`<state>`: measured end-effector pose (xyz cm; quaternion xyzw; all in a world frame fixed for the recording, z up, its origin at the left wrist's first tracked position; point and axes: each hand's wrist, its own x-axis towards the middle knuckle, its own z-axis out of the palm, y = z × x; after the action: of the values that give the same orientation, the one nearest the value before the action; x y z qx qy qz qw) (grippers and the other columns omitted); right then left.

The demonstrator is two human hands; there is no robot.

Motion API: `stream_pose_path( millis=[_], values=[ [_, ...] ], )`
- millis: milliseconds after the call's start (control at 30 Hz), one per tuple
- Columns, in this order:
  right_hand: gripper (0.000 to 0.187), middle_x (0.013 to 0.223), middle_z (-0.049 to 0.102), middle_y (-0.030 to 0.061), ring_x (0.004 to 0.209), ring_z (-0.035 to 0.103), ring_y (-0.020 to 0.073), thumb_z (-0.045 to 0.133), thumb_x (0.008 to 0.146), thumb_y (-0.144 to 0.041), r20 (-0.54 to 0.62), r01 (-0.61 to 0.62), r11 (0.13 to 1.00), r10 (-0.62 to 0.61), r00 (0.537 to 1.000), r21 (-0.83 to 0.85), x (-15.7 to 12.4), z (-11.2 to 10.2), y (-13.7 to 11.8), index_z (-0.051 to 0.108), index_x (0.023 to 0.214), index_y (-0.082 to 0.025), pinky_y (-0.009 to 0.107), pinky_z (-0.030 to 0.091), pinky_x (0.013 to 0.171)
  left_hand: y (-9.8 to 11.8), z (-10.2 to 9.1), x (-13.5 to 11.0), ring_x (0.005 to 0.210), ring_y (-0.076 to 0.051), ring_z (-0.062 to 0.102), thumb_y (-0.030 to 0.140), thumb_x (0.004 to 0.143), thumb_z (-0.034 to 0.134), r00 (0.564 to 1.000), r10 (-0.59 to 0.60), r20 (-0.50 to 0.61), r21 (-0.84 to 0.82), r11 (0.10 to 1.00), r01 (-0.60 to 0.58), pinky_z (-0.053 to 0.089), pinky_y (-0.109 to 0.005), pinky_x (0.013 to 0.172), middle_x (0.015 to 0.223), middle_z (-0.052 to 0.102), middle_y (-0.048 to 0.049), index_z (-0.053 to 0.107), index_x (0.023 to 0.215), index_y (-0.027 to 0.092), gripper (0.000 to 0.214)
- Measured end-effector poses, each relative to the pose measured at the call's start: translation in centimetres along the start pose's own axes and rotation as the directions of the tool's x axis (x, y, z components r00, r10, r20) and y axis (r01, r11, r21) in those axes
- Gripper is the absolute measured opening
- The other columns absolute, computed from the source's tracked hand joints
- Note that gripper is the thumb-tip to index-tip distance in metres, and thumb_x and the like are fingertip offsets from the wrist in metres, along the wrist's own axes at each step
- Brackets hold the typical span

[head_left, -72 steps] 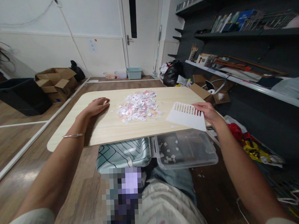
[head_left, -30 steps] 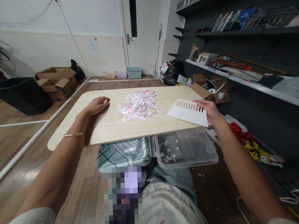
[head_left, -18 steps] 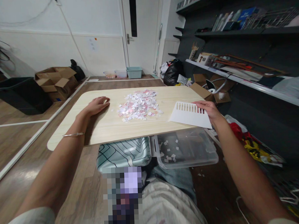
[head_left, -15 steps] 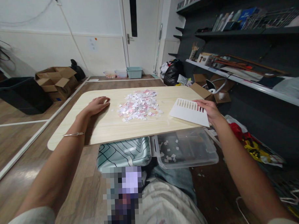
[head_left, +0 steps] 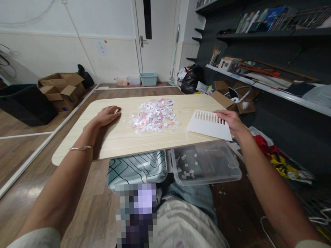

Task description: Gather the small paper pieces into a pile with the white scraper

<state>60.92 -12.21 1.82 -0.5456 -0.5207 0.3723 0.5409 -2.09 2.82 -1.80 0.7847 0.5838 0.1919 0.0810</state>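
Observation:
A loose heap of small white and pink paper pieces [head_left: 155, 115] lies on the pale wooden table [head_left: 114, 147]. To its left, my left hand [head_left: 107, 116] rests on the tabletop with fingers stretched out, apart from the heap and holding nothing. On the right, my right hand [head_left: 230, 121] grips the end of a flat white slotted scraper [head_left: 209, 129], which has a row of slots along its far edge. The scraper is tilted, its near corner by the table's front edge. My fingertips show through some of its slots.
Below the front edge sit a clear plastic bin [head_left: 210, 169] with several paper pieces and a green patterned tray [head_left: 137, 168]. A pixelated patch covers something near my lap. Shelves [head_left: 261, 81] line the right; a black bin [head_left: 23, 105] and cardboard boxes [head_left: 62, 91] stand left.
The view has shifted very slightly. Both hands, the scraper and the paper heap stay essentially where they were.

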Motion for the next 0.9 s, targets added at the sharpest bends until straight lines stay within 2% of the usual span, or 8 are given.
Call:
stream_pose_path(
  millis=[200,333,533,733,900],
  values=[
    [0.042,0.075,0.081,0.0050,0.059,0.064,0.0175,0.104,0.058,-0.050,0.111,-0.002,0.994,0.014,0.994,-0.111,-0.3,-0.6,0.2,0.089,0.087,-0.023,0.030,0.046,0.056,-0.4,0.1,0.1,0.140,-0.038,0.066,0.064,0.097,0.054,1.000,0.010,-0.005,-0.003,1.000,-0.010,0.050,-0.052,0.126,0.153,0.073,-0.0146,0.078,0.141,0.023,0.065],
    [0.043,0.068,0.077,0.0029,0.055,0.060,0.0151,0.105,0.055,-0.050,0.098,-0.036,0.996,0.044,0.994,-0.081,-0.1,-1.0,0.3,0.090,0.085,-0.023,0.028,0.043,0.053,-0.4,0.2,0.1,0.142,-0.037,0.065,0.064,0.098,0.053,1.000,0.021,-0.006,-0.005,1.000,-0.021,0.048,-0.054,0.128,0.155,0.073,-0.0149,0.077,0.142,0.022,0.066],
    [0.040,0.075,0.081,0.0047,0.060,0.067,0.0174,0.104,0.058,-0.049,0.020,0.014,1.000,-0.013,1.000,-0.025,0.4,-0.4,0.5,0.089,0.085,-0.024,0.029,0.051,0.057,-0.4,0.1,0.2,0.141,-0.037,0.065,0.062,0.098,0.054,1.000,0.024,0.000,0.003,1.000,-0.024,0.047,-0.053,0.129,0.155,0.072,-0.0141,0.077,0.142,0.023,0.064],
    [0.041,0.072,0.080,0.0056,0.057,0.064,0.0170,0.104,0.059,-0.050,0.162,-0.008,0.992,0.029,0.986,-0.126,-0.3,-0.7,0.2,0.090,0.086,-0.022,0.029,0.047,0.054,-0.5,0.2,0.3,0.139,-0.037,0.066,0.058,0.097,0.055,1.000,0.026,-0.006,-0.001,1.000,-0.026,0.048,-0.053,0.127,0.154,0.073,-0.0149,0.077,0.142,0.021,0.063],
    [0.041,0.066,0.077,0.0039,0.054,0.060,0.0152,0.104,0.056,-0.050,0.135,-0.009,0.995,0.023,0.991,-0.102,-0.4,-0.9,-0.1,0.090,0.083,-0.023,0.027,0.043,0.052,-0.5,0.1,0.1,0.142,-0.036,0.065,0.061,0.098,0.054,1.000,0.030,-0.001,0.004,1.000,-0.030,0.047,-0.051,0.129,0.154,0.073,-0.0138,0.077,0.143,0.022,0.064]
  ],
)
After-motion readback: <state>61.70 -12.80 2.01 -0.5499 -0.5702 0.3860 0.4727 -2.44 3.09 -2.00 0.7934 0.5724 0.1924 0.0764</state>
